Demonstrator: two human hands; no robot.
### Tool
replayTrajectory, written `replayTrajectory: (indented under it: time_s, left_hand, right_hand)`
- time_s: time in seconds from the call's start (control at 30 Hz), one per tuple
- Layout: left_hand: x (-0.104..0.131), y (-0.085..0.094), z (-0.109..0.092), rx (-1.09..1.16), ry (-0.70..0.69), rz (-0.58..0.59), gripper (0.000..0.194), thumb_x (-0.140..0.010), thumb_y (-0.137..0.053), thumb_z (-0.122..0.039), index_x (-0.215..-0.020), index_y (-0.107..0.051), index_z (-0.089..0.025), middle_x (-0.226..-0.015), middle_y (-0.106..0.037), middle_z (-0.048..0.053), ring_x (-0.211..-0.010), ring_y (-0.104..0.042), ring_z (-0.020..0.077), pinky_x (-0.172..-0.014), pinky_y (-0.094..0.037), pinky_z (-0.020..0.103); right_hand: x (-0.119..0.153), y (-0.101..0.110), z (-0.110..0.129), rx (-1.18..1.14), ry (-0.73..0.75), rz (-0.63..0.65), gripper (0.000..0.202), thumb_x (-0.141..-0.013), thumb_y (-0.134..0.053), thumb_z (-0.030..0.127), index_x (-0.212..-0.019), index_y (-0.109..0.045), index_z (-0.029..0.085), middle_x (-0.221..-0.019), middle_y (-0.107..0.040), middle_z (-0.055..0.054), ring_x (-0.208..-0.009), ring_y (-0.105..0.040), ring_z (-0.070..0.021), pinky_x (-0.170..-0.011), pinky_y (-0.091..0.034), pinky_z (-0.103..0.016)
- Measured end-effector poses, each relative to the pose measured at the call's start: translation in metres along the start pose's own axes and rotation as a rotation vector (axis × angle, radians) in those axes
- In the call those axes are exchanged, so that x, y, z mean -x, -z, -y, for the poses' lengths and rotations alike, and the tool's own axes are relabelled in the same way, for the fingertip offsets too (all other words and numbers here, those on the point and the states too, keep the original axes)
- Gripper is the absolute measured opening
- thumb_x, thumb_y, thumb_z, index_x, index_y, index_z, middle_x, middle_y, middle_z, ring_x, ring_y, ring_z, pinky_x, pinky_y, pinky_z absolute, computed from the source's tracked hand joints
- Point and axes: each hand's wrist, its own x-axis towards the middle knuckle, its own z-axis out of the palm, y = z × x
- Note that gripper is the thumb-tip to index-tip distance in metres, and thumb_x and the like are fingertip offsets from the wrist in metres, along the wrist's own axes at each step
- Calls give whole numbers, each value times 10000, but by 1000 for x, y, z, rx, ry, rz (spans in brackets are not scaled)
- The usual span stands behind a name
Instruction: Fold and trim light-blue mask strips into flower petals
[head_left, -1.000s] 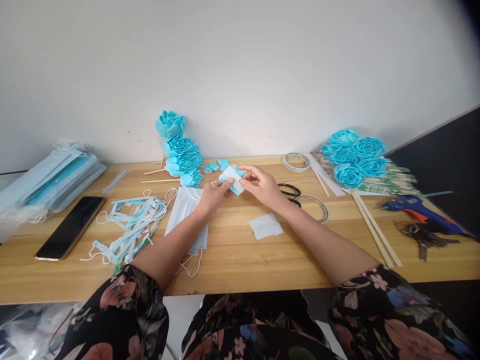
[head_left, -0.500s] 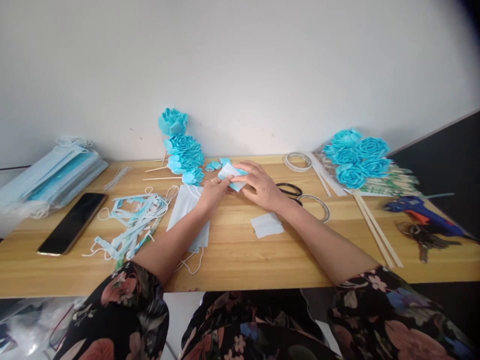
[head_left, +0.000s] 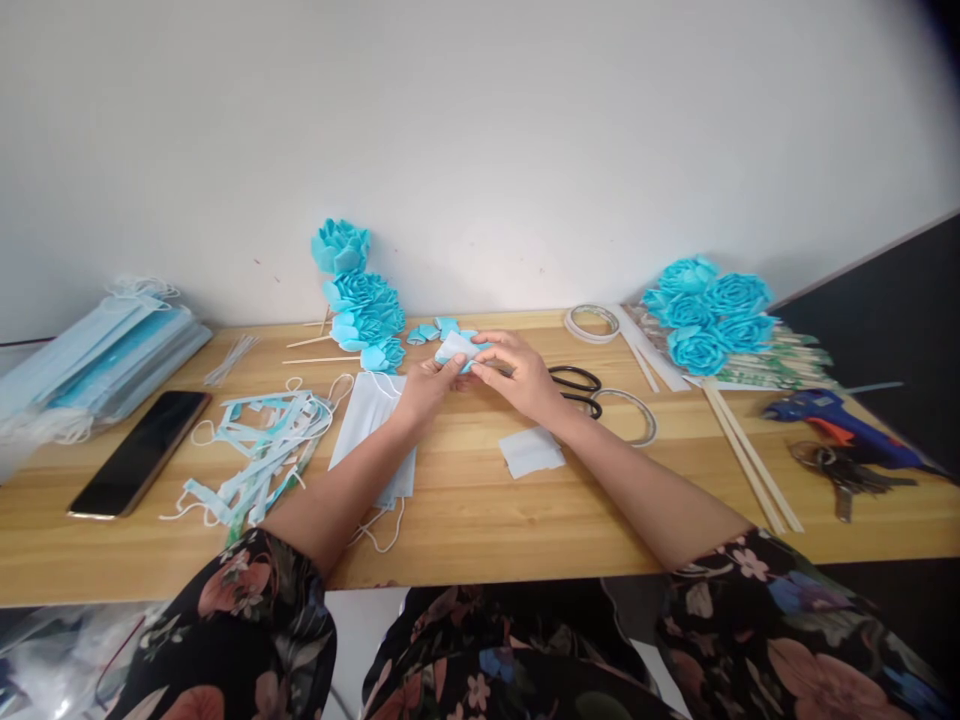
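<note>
My left hand (head_left: 427, 388) and my right hand (head_left: 517, 372) meet above the middle of the table, both closed on a small piece of blue and white mask fabric (head_left: 454, 347). The fabric is partly folded between my thumbs and fingers. Behind it lie several cut blue pieces (head_left: 427, 331). A flat white fabric square (head_left: 531, 452) rests below my right hand. Black-handled scissors (head_left: 576, 378) lie beside my right hand, their blades hidden. A whole face mask (head_left: 364, 415) sits partly under my left forearm.
Blue fabric flowers on sticks stand at the left (head_left: 367, 305) and right (head_left: 712, 310). Around the table are a mask stack (head_left: 127, 350), a phone (head_left: 141, 452), cut mask strips (head_left: 259, 445), tape rolls (head_left: 592, 323), wooden sticks (head_left: 750, 455), a glue gun (head_left: 840, 425) and keys (head_left: 844, 478).
The fabric piece has been folded down and tipped flatter between my hands, and my right fingers have drawn in lower around it. The view has shifted slightly.
</note>
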Motion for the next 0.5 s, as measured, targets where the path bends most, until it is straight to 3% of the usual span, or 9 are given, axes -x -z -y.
replayTrajectory:
  time_s: [0.1, 0.2, 0.5]
  left_hand:
    - [0, 0, 1, -18, -8, 18, 490, -611, -833, -550, -847, -753, -129, -764, -741, 82, -749, -699, 232, -658, -505, 302]
    - [1, 0, 0, -47, -12, 38, 497, -623, -821, -570, -836, -753, -127, -743, -739, 91, -753, -712, 254, -659, -506, 313]
    - [2, 0, -3, -163, -82, 85, 523, -693, -756, -600, -883, -742, -113, -736, -745, 88, -708, -711, 234, -658, -517, 311]
  right_hand:
    - [1, -2, 3, -178, -213, 24, 154, -852, -650, 355, -807, -653, 208, -999, -711, -49, -927, -666, -198, -839, -513, -340]
    - [0, -1, 8, -297, -346, 48, 195, -832, -648, 385, -786, -631, 196, -791, -675, 4, -684, -615, -137, -680, -481, -269]
    - [-2, -2, 13, -277, -398, -1, 174, -789, -647, 358, -760, -610, 190, -722, -619, 16, -605, -502, -107, -602, -400, -249]
